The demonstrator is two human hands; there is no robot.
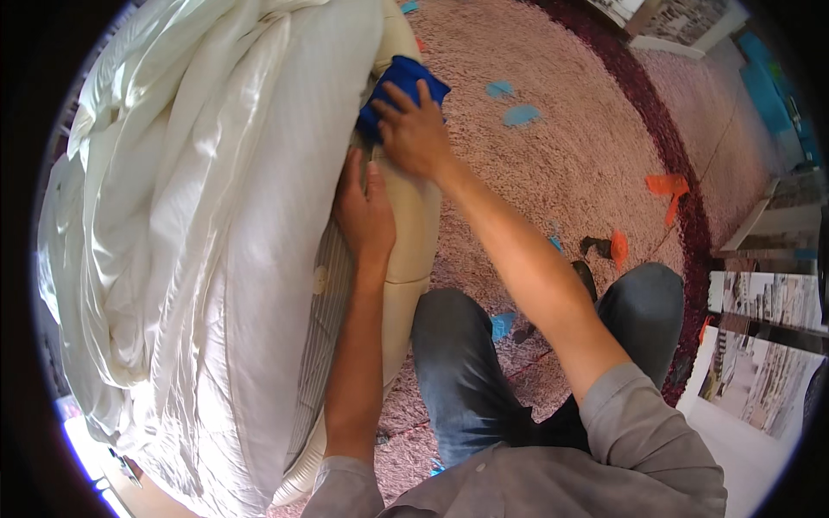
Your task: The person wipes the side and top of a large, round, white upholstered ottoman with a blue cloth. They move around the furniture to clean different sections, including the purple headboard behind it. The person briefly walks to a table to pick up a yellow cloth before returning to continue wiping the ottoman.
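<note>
A blue cloth (403,81) lies over the edge of a cream padded bed frame (405,213). My right hand (414,129) rests on the cloth with its fingers spread; whether it pinches any fabric is hard to see. Just below and to the left, my left hand (366,207) reaches into the gap between the frame and the striped mattress side (320,337), its fingertips partly hidden. White bedding (252,213) is heaped on the mattress and hangs beside my left hand.
A pink shaggy rug (557,168) with a dark red border (680,129) lies right of the bed. Blue scraps (521,115) and orange scraps (667,188) are scattered on it. Printed picture sheets (764,375) stand or lie at the far right.
</note>
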